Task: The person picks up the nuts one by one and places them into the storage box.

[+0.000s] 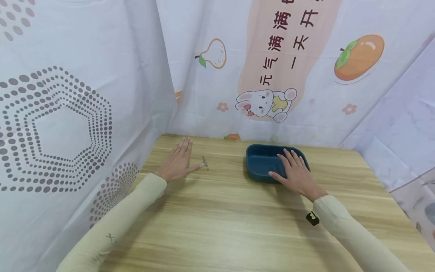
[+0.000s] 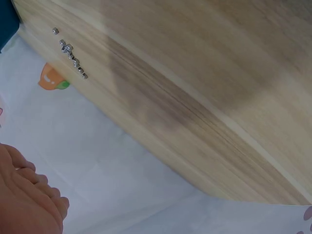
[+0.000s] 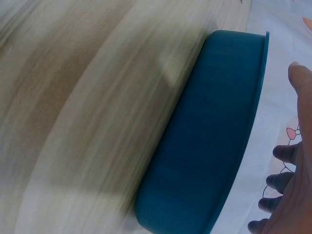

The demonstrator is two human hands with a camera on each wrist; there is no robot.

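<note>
A dark blue rectangular container [image 1: 259, 166] with rounded corners stands on the wooden table toward the back right. Over its right part is my right hand [image 1: 296, 174], fingers spread and nothing gripped. The right wrist view shows the container's outer side wall [image 3: 204, 136], with the right thumb and fingertips beyond the rim. My left hand [image 1: 178, 161] is at the table's back left, its fingers extended and holding nothing. Close to the left thumb lies a short line of several small silvery metal pieces [image 2: 71, 54], which look like little nuts.
White printed curtains hang behind the table [image 1: 217, 226] and along its left side, meeting its back edge. Pale cloth [image 1: 401, 132] covers the right side. A small black and yellow device [image 1: 312, 218] shows at the right wrist.
</note>
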